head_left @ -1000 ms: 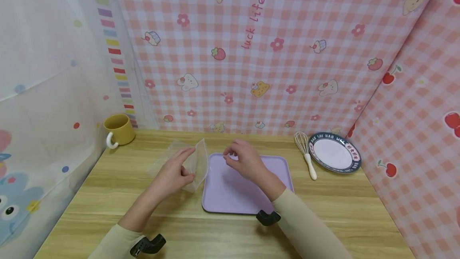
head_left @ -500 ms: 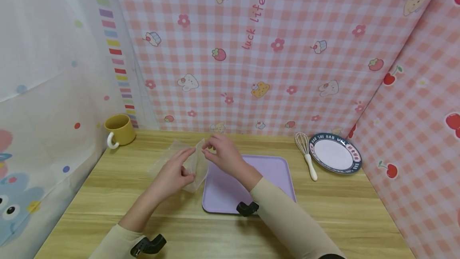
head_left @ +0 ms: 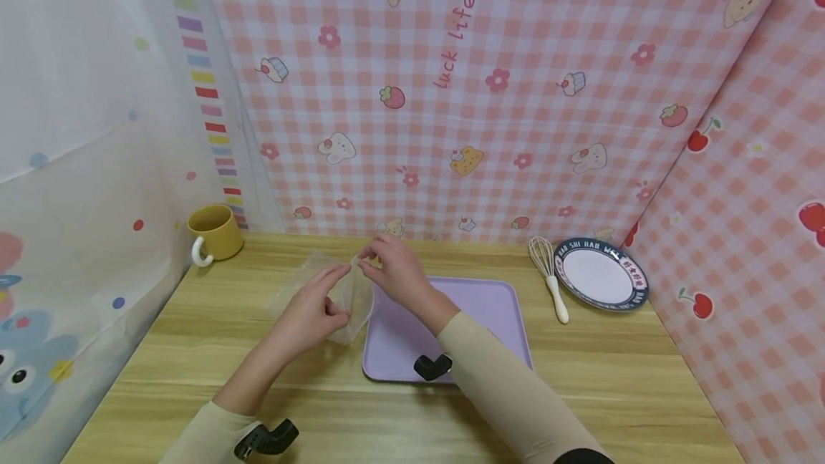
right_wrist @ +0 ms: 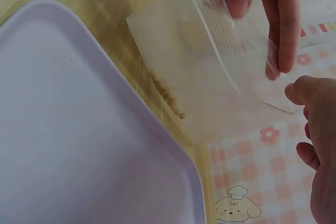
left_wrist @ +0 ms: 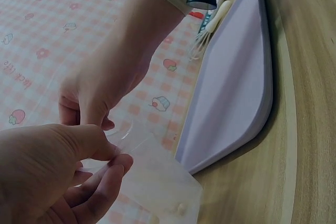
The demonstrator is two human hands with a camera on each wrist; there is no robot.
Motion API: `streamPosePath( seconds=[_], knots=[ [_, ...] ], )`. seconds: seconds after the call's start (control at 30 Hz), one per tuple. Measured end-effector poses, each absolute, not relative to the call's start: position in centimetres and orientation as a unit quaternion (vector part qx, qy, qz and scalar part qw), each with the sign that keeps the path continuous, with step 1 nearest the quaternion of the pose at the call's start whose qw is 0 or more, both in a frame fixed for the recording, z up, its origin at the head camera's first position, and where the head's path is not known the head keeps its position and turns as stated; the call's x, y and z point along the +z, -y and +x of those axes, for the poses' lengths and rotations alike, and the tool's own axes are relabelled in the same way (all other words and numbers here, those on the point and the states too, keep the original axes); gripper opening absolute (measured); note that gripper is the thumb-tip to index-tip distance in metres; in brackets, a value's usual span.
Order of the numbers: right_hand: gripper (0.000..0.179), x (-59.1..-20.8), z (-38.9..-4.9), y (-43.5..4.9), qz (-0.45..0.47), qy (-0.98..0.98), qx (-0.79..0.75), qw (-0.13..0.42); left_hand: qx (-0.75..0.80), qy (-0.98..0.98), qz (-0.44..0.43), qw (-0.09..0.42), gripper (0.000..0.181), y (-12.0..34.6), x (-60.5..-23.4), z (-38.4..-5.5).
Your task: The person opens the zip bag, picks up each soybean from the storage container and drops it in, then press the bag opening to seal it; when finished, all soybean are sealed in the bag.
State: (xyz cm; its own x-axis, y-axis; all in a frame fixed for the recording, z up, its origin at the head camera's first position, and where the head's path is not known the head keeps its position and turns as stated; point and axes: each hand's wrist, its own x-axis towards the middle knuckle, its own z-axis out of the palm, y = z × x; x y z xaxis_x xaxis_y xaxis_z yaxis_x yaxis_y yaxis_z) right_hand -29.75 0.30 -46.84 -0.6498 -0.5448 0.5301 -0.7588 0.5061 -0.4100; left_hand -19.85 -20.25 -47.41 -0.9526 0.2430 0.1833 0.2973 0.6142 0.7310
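Observation:
A translucent plastic bag (head_left: 362,306) stands partly upright left of the tray, its mouth facing right. My left hand (head_left: 308,312) grips the bag near its mouth, with thumb and fingers spread along the edge in the head view. Across from it, my right hand (head_left: 401,274) pinches the bag's upper corner between thumb and fingertips; the right wrist view shows the thumb (right_wrist: 299,90) at that corner. Through the film, a row of small tan beads (right_wrist: 168,97) shows near the bag's lower edge. The lilac tray (head_left: 470,313) lies partly under my right forearm.
A yellow mug (head_left: 218,233) with a white handle stands at the back left. At the back right lie a whisk (head_left: 553,281) with a pale handle and a dark-rimmed plate (head_left: 599,274). Checked cloth (head_left: 464,127) hangs behind the wooden table (head_left: 361,421).
My right hand has moved left from over the tray to the bag's upper corner and now pinches it. My left hand has stayed in place on the bag.

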Motion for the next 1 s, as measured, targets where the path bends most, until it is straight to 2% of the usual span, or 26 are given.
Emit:
streamPosePath(
  seconds=[0.5, 0.8, 1.0],
  knots=[
    [0.012, -46.76, -29.62, -0.29, 0.377, 0.848, 0.325, 0.184, -0.410, 0.900, -0.143, 0.025, 0.085, 20.32, -47.29, -19.74],
    [0.015, -46.89, -29.83, -0.71, 0.368, 0.848, 0.346, 0.162, -0.409, 0.901, -0.145, 0.029, 0.085, 20.29, -47.22, -19.73],
    [0.033, -47.05, -30.35, -1.23, 0.385, 0.834, 0.364, 0.153, -0.401, 0.902, -0.151, 0.044, 0.083, 20.42, -47.21, -19.69]
  ],
)
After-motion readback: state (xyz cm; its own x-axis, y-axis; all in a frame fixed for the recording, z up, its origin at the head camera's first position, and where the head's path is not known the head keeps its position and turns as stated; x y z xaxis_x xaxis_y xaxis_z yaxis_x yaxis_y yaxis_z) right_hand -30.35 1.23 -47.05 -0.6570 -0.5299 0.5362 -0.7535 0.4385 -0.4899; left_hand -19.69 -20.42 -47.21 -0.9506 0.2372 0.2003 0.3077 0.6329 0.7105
